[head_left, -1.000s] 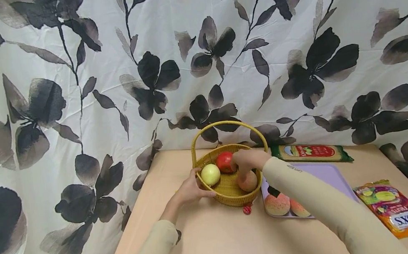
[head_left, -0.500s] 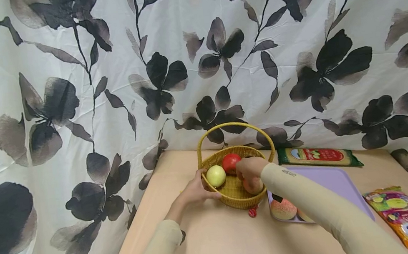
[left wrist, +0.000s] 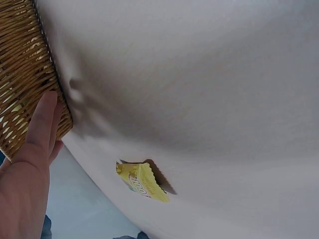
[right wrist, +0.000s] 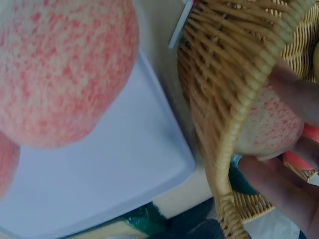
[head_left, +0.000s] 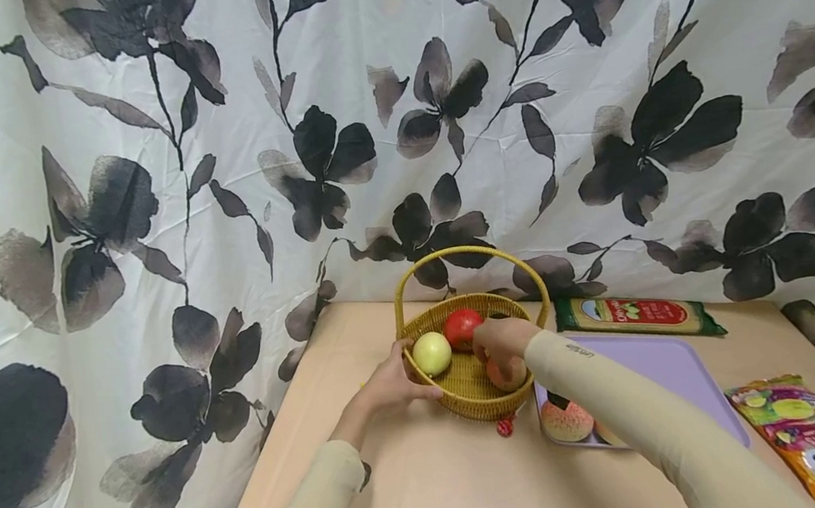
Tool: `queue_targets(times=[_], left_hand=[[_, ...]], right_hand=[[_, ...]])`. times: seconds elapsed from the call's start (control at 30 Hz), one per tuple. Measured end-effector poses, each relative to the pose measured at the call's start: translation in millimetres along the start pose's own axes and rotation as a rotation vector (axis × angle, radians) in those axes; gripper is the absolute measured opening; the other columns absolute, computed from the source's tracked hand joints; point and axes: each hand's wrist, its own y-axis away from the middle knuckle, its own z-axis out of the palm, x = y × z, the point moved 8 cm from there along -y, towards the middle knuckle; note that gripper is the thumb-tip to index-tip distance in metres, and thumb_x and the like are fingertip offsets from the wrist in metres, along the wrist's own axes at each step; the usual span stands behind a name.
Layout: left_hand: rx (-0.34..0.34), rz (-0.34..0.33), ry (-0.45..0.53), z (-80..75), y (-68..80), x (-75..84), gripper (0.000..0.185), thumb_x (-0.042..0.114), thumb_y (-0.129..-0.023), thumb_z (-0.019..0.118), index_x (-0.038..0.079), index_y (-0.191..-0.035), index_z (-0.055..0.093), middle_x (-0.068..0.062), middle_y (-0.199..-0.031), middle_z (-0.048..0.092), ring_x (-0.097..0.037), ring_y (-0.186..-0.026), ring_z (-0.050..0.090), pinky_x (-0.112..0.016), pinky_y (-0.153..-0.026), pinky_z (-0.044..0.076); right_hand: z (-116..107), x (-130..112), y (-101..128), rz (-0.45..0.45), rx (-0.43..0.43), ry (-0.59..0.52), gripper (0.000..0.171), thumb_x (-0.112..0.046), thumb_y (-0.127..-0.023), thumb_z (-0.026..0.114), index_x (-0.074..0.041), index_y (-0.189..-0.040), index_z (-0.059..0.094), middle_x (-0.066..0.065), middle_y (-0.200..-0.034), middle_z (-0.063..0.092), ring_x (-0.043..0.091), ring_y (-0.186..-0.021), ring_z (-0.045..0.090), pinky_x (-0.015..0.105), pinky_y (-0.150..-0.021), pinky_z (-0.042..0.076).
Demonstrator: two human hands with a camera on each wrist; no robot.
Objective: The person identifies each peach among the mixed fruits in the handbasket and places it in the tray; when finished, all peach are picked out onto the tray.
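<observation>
A yellow wicker basket (head_left: 482, 407) with a tall handle stands at the back of the table. Inside it lie a pale green apple (head_left: 431, 354), a round red fruit (head_left: 463, 329) and a peach (head_left: 506, 374). My left hand (head_left: 390, 383) holds the basket's left side, its thumb along the front wall below the rim. Reaching in from the right, my right hand (head_left: 502, 339) has its fingers around the peach, partly covering it. In the right wrist view, this speckled pink peach (right wrist: 269, 124) sits just inside the woven rim, fingertips on both sides of it.
Right of the basket lies a lilac tray (head_left: 661, 359) with peaches (head_left: 566, 420), partly under my right forearm. Behind it is a green packet (head_left: 637, 314); farther right, a FOX'S sweets bag (head_left: 813, 436). A red-wrapped lollipop (head_left: 504, 426) touches the basket's front. A yellow-wrapped sweet (left wrist: 142, 180) lies left.
The head view has shifted slightly, moving the scene to the right. Both hands keep their places at the basket, the right one with its fingers still around the peach.
</observation>
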Motion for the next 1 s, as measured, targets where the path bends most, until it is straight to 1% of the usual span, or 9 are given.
queue_targets(times=[0.13, 0.27, 0.47, 0.63, 0.77, 0.87, 1.0], left_hand=[[-0.008, 0.01, 0.0, 1.1, -0.5, 1.8, 0.121, 0.042, -0.074, 0.095, 0.006, -0.162, 0.02, -0.029, -0.155, 0.045, -0.037, -0.144, 0.046, -0.055, -0.118, 0.037], [-0.008, 0.009, 0.002, 2.4, -1.1, 1.8, 0.121, 0.042, -0.074, 0.095, 0.006, -0.162, 0.02, -0.028, -0.156, 0.044, -0.037, -0.145, 0.045, -0.055, -0.118, 0.037], [-0.004, -0.001, 0.002, 3.4, 0.0, 3.0, 0.12, 0.041, -0.074, 0.096, 0.007, -0.161, 0.022, -0.028, -0.158, 0.042, -0.038, -0.148, 0.042, -0.055, -0.12, 0.036], [-0.011, 0.007, -0.002, 5.0, 0.0, 3.4, 0.12, 0.042, -0.074, 0.096, 0.005, -0.161, 0.022, -0.029, -0.157, 0.043, -0.039, -0.147, 0.044, -0.056, -0.118, 0.037], [-0.01, -0.006, 0.003, 4.6, 0.0, 3.4, 0.121, 0.043, -0.073, 0.095, 0.007, -0.162, 0.021, -0.029, -0.158, 0.042, -0.038, -0.148, 0.043, -0.055, -0.12, 0.037], [-0.008, -0.005, 0.002, 2.8, 0.2, 3.9, 0.122, 0.043, -0.074, 0.095, 0.006, -0.162, 0.02, -0.029, -0.158, 0.042, -0.038, -0.147, 0.043, -0.055, -0.118, 0.038], [-0.002, -0.013, 0.004, -1.3, 0.8, 1.7, 0.121, 0.042, -0.074, 0.095, 0.006, -0.162, 0.021, -0.03, -0.156, 0.044, -0.039, -0.144, 0.046, -0.055, -0.116, 0.039]], right_hand=[[0, 0, -2, -0.013, -0.002, 0.014, 0.039, 0.003, -0.073, 0.091, -0.01, -0.108, 0.078, 0.003, -0.112, 0.073, 0.016, -0.091, 0.061, 0.04, -0.081, 0.06], [2, 2, -4, -0.009, -0.015, 0.028, 0.038, 0.002, -0.073, 0.092, -0.011, -0.106, 0.079, 0.0, -0.107, 0.073, 0.016, -0.089, 0.062, 0.039, -0.081, 0.06], [5, 7, -6, 0.001, -0.024, 0.031, 0.04, 0.002, -0.073, 0.092, -0.012, -0.108, 0.078, 0.001, -0.109, 0.072, 0.015, -0.089, 0.061, 0.039, -0.082, 0.06], [5, 10, -5, 0.001, -0.011, 0.026, 0.038, 0.002, -0.073, 0.091, -0.013, -0.106, 0.078, -0.001, -0.103, 0.071, 0.016, -0.088, 0.061, 0.038, -0.079, 0.06], [-2, 9, 1, -0.009, 0.015, 0.043, 0.037, 0.0, -0.073, 0.092, -0.014, -0.104, 0.077, -0.002, -0.101, 0.069, 0.017, -0.09, 0.06, 0.039, -0.079, 0.059], [-12, 5, 6, -0.029, 0.03, 0.051, 0.034, 0.0, -0.073, 0.091, -0.013, -0.101, 0.077, -0.001, -0.1, 0.069, 0.018, -0.089, 0.06, 0.039, -0.078, 0.058], [-27, -1, 13, -0.063, 0.056, 0.063, 0.036, 0.0, -0.074, 0.09, -0.011, -0.106, 0.077, 0.003, -0.108, 0.07, 0.018, -0.094, 0.06, 0.039, -0.08, 0.058]])
